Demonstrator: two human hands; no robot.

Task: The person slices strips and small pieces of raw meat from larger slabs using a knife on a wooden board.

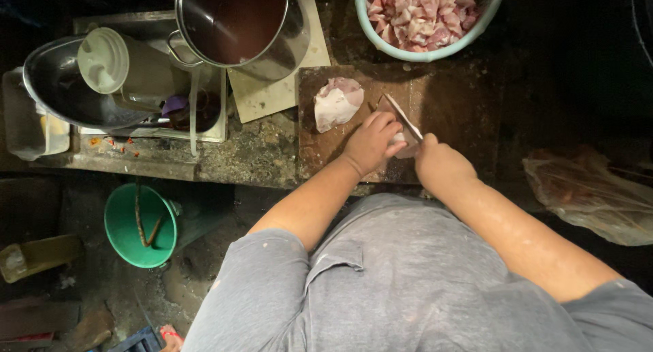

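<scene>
On a dark wooden cutting board [462, 107] my left hand [371, 142] presses down on a piece of raw meat [401, 142], mostly hidden under the fingers. My right hand [441, 165] grips the handle of a knife [403, 117], whose blade lies against the meat beside my left fingers. A larger pale chunk of raw meat [337, 104] lies on the board's left part. Beyond the board stands a light blue bowl [435, 51] filled with several cut pink meat cubes.
A big metal pot [272, 53] stands on a pale board at the back. Left of it, a metal basin [47, 80] holds a tipped jug [119, 66]. A green bucket [132, 240] sits on the floor. A plastic bag [598, 195] lies at right.
</scene>
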